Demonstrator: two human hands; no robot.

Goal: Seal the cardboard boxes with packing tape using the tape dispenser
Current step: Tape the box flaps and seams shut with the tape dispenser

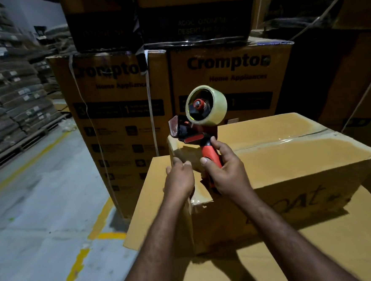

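A brown cardboard box [292,176] lies on top of a larger flat box [320,258]; clear tape runs along its top seam. My right hand [224,170] grips the red handle of the tape dispenser [200,121], holding it upright above the box's left end, with its roll of clear tape [208,104] at the top. My left hand [178,180] is at the box's left end, beside the dispenser handle, fingers curled against the taped corner. Whether it pinches the tape end I cannot see.
Tall printed cartons [121,114] stand stacked right behind the box, with more cartons [339,63] to the right. At left a grey concrete floor [42,205] with yellow lines stretches toward pallets of stacked sacks [7,87].
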